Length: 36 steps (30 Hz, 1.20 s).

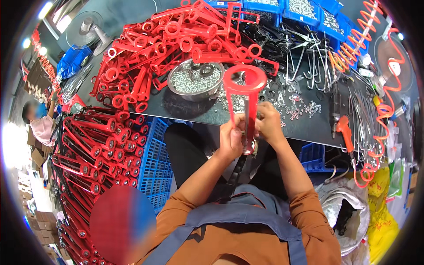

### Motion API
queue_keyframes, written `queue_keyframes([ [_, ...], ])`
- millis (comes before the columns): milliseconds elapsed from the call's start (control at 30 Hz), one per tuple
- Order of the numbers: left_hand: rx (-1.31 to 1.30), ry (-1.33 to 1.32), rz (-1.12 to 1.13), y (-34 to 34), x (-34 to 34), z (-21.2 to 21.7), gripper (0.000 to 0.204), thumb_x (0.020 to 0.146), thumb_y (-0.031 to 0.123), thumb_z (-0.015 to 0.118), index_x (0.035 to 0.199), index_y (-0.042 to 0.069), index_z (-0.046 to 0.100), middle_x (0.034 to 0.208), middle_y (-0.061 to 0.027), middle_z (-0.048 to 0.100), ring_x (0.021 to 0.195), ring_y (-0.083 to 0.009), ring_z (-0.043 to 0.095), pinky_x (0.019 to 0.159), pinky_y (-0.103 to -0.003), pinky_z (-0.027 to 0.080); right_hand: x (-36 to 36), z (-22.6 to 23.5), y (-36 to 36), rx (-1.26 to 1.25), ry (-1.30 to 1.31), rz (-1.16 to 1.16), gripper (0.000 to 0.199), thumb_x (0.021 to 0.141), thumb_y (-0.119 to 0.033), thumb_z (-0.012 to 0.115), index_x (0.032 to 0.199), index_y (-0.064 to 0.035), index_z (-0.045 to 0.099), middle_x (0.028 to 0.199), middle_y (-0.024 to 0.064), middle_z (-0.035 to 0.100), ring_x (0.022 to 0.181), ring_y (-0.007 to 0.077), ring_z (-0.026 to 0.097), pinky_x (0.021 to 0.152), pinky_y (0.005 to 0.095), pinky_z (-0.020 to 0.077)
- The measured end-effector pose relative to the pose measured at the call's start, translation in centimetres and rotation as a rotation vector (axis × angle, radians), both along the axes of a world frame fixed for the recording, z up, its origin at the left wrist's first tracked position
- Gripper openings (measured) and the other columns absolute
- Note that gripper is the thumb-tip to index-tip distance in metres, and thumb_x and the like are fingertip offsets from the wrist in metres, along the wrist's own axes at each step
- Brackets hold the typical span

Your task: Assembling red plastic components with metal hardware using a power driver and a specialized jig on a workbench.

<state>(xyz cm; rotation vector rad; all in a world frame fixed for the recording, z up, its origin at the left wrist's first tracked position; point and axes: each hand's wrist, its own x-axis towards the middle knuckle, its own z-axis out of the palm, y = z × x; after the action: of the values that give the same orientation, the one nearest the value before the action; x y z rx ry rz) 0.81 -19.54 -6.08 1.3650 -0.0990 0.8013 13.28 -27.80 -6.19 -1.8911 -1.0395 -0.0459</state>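
Observation:
In front of my body stands a glossy red frame (252, 104), a wide ring at its top and long side bars below. My left hand (231, 140) is closed around the lower part of its left bar. On the other side, my right hand (269, 123) has its fingers pinched together against the frame; whatever they hold is hidden. A dark strip (236, 172) runs from the frame's lower end toward my lap. Just beyond the frame sits a metal bowl (173, 88) of small silver fasteners, with a black ring lying in it.
Red frames (172, 39) pile up on the dark table (194, 112); more assembled red pieces (97, 145) stack at left beside a blue crate (154, 165). Loose nuts (302, 108), black parts, a red-handled power tool (344, 132), coiled red hoses and blue bins (304, 11) lie right and far.

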Motion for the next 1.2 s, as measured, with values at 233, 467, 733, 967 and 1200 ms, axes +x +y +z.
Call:
queue_keyframes([
  [233,0.033,-0.003,-0.008,0.5,0.0,0.1,0.065,0.095,0.055,0.032,0.109,-0.006,0.05,0.084,-0.0127,0.064,0.071,-0.0175,0.064,0.066,-0.03,0.052,-3.2,11.0,-2.1,0.588,-0.092,0.227,0.025,0.076,0.004,0.067,0.102,0.0051,0.065,0.095,0.0147,0.064,0.078,0.0231,0.064,0.064,0.0286,0.053],
  [467,0.082,-0.014,0.025,0.6,0.0,0.6,0.067,0.095,0.057,0.034,0.109,-0.006,0.051,0.082,-0.0123,0.064,0.069,-0.0176,0.064,0.065,-0.03,0.053,-2.3,13.8,0.9,0.464,-0.722,0.362,0.032,0.064,0.005,0.071,0.096,0.0023,0.066,0.096,0.0138,0.062,0.072,0.0276,0.06,0.063,0.0332,0.0502],
  [733,0.267,-0.046,0.057,1.7,1.5,0.8,0.045,0.094,0.036,0.046,0.117,-0.003,0.053,0.082,-0.0095,0.064,0.067,-0.0154,0.062,0.062,-0.03,0.051,-2.4,14.5,-2.2,0.34,-0.604,0.373,0.026,0.072,0.007,0.065,0.098,0.0046,0.065,0.094,0.0175,0.065,0.081,0.032,0.064,0.073,0.0363,0.0517],
  [967,0.017,0.096,0.023,1.2,1.0,-0.1,0.062,0.09,0.054,0.047,0.114,-0.003,0.058,0.086,-0.0095,0.065,0.074,-0.0147,0.063,0.061,-0.027,0.051,18.0,6.6,-9.9,-0.237,-0.973,-0.99,0.054,0.079,-0.026,0.068,0.119,0.0055,0.051,0.111,0.0228,0.059,0.097,0.0392,0.06,0.086,0.0425,0.0493],
  [1200,0.142,0.071,0.099,1.4,2.0,0.2,0.078,0.085,0.072,0.037,0.098,-0.004,0.052,0.082,-0.0119,0.062,0.07,-0.0179,0.061,0.065,-0.031,0.05,22.5,4.9,-13.4,-0.801,0.08,-0.674,0.058,0.067,-0.026,0.071,0.11,0.0081,0.052,0.106,0.0268,0.062,0.097,0.042,0.061,0.085,0.0434,0.0505],
])
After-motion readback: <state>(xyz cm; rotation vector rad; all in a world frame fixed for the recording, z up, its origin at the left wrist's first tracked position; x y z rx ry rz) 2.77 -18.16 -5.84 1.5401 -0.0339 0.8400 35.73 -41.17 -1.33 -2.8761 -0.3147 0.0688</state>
